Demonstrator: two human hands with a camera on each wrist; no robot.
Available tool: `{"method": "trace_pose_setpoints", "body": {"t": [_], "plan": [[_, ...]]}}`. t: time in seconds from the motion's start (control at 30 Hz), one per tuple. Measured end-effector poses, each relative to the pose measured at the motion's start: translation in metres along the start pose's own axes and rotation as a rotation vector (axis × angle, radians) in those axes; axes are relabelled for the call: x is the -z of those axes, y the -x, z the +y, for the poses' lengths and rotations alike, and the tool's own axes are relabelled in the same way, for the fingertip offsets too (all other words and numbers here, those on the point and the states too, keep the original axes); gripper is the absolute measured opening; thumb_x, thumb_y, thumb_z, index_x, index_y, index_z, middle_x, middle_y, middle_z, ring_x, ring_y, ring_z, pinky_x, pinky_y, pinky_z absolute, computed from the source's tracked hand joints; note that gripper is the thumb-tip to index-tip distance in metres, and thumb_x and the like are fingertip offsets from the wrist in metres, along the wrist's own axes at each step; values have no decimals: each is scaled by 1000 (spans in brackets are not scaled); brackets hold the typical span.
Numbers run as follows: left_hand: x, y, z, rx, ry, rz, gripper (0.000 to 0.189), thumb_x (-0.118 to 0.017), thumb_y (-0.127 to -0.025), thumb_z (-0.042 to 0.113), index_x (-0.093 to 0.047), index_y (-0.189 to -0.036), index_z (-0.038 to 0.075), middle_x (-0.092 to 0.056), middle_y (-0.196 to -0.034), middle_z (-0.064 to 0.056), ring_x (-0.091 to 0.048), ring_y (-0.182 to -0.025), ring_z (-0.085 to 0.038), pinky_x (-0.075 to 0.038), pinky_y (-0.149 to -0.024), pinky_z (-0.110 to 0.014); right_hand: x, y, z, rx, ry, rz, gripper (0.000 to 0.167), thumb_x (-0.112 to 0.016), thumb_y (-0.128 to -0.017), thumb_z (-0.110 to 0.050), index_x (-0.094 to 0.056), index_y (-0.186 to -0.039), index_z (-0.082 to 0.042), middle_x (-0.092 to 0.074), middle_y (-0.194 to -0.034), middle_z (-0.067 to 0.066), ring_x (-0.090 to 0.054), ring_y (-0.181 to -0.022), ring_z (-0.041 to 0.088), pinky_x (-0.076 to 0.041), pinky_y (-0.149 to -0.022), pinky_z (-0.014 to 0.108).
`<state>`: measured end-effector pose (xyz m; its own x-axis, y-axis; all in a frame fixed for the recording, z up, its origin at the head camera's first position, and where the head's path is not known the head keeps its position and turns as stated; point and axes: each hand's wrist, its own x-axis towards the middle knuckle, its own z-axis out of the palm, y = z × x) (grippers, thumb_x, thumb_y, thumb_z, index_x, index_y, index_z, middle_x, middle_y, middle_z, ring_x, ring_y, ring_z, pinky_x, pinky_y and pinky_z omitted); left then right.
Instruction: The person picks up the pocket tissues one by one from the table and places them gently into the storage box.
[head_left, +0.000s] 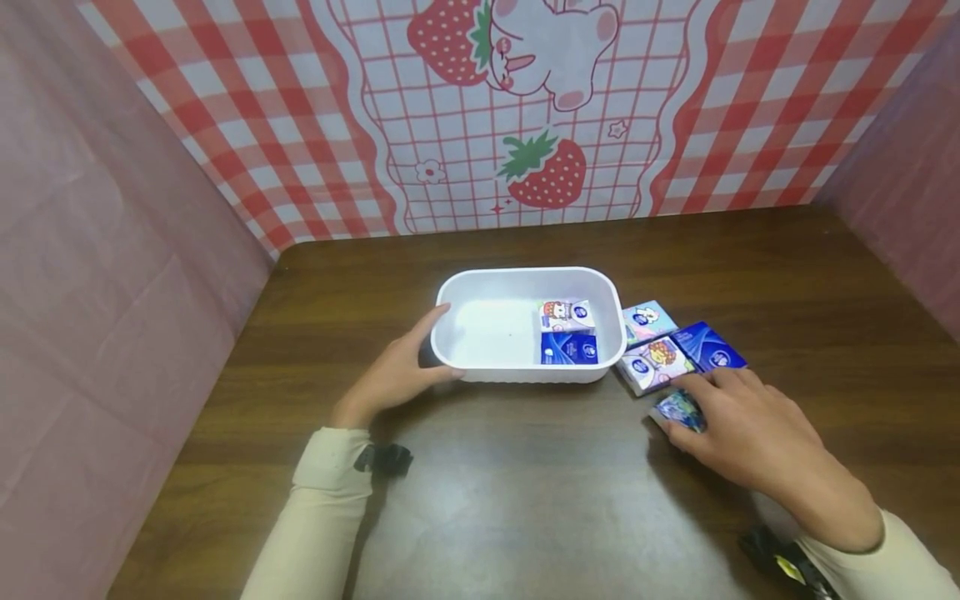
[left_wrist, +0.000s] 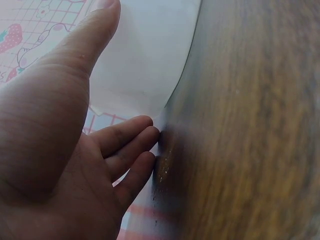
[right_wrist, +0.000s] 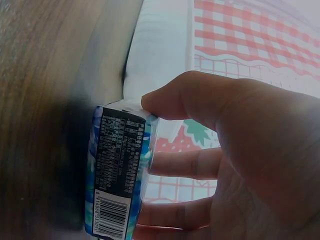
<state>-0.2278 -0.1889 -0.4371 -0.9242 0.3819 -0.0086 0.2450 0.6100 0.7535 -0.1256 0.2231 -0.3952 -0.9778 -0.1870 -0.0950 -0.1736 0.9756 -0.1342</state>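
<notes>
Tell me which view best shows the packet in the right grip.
The right wrist view: the packet appears close up, its barcode in plain sight. The head view shows its patterned face, partly covered by the right grip. The left wrist view doesn't show it.

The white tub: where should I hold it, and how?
Probably best by the rounded left end of the white tub, coming from the left, near the left hand: thumb on the near side, fingers on the far. That end fits between them; packets lie close beside the right end.
</notes>
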Motion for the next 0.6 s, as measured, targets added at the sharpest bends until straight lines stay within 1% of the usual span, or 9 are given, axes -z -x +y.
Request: {"method": "trace_pose_setpoints", "body": {"t": [0.17,0.4,0.6], "plan": [[0,0,0,4,2,0,100,-76,-78,64,-22,-159,40,-28,-161,15,-28,-147,-16,-29,-114,-58,2,1,1,9,-7,22,67,-73,-84,-53,-63,-131,-7,-56,-126,30,-51,-113,49,-46,-81,71],[0,-1,0,9,-12,-1,101,-76,-77,65,-22,-159,40,-27,-162,12,-27,-148,-17,-28,-115,-56,5,1,0,13,-10,49,66,-74,-84,-51,-63,-132,-8,-56,-126,28,-51,-113,48,-46,-81,71],[0,-2,0,14,-13,-3,101,-77,-78,64,-22,-159,40,-28,-162,10,-26,-148,-17,-27,-115,-56,9,0,0,12,-7,72,67,-73,-84,-53,-63,-132,-7,-57,-124,28,-53,-110,47,-48,-77,70]]}}
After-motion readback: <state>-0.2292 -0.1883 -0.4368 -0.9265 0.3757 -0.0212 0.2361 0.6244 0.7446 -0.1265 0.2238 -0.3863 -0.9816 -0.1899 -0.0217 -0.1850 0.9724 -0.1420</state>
